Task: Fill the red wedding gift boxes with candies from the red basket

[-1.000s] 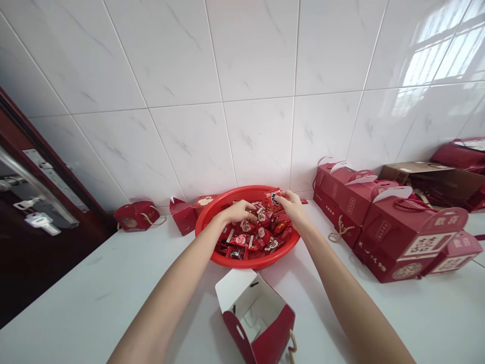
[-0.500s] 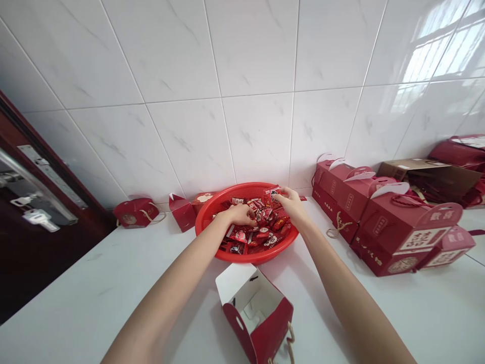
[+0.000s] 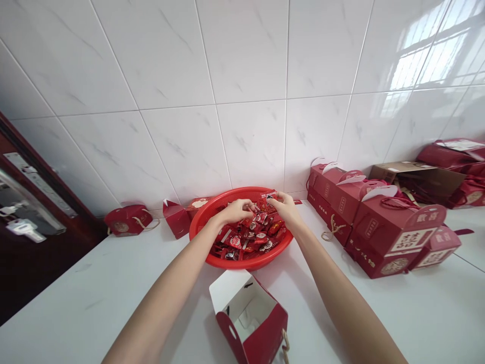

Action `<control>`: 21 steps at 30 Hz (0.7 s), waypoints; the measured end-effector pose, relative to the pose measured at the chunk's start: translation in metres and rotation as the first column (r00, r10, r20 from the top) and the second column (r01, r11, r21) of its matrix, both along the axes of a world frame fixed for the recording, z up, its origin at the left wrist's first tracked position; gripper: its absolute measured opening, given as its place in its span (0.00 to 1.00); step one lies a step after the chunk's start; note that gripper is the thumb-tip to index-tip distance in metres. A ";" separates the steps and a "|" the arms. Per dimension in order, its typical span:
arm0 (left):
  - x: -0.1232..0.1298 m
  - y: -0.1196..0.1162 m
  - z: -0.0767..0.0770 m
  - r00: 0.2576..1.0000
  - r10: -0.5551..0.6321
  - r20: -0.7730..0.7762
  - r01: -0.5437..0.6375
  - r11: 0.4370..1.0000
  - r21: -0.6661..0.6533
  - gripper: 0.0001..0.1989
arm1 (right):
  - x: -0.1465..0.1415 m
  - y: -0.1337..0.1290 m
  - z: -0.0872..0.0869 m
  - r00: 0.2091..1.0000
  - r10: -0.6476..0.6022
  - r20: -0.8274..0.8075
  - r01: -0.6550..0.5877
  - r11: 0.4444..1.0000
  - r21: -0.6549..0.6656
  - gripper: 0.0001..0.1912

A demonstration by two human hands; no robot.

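Note:
A red plastic basket [image 3: 248, 264] full of red-wrapped candies [image 3: 248, 240] stands against the tiled wall. Over its right side my right hand [image 3: 286, 208] pinches a candy packet [image 3: 269, 196] in a red wrapper with dark print. My left hand [image 3: 237, 211] hovers above the pile with fingers curled together; whatever lies between them is hidden. In front of the basket, nearer to me, a dark red gift box [image 3: 265, 333] stands with its top flaps apart, showing a white inside. A beige cord handle [image 3: 285, 346] hangs from its right side.
Closed red gift boxes [image 3: 394, 227] are stacked at the right, with a brown carton [image 3: 435, 177] behind them. A small red box [image 3: 131, 220] and a folded red box [image 3: 177, 218] stand left of the basket. A door with keys [image 3: 25, 227] is at far left.
My left hand has risen slightly from the candies, and its fingers have drawn together. The right hand still holds its packet. The view has shifted a little.

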State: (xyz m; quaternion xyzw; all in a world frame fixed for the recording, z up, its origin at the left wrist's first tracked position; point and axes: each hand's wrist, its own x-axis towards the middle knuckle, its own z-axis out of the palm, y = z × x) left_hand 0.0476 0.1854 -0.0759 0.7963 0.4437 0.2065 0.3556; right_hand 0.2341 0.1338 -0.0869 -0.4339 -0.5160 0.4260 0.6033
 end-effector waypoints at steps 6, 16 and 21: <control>-0.005 0.002 0.006 0.949 0.032 0.314 -0.026 0.999 -0.022 0.22 | -0.001 0.002 -0.001 1.000 -0.026 0.006 0.026 0.999 -0.026 0.13; 0.006 -0.006 0.008 0.920 0.001 0.392 -0.013 1.000 0.028 0.21 | 0.000 0.003 -0.001 0.985 0.171 -0.012 -0.171 0.973 -0.152 0.11; 0.010 -0.011 0.012 0.938 -0.003 0.346 -0.009 0.999 0.034 0.22 | 0.001 -0.002 0.005 0.946 0.310 -0.092 -0.317 0.945 -0.083 0.19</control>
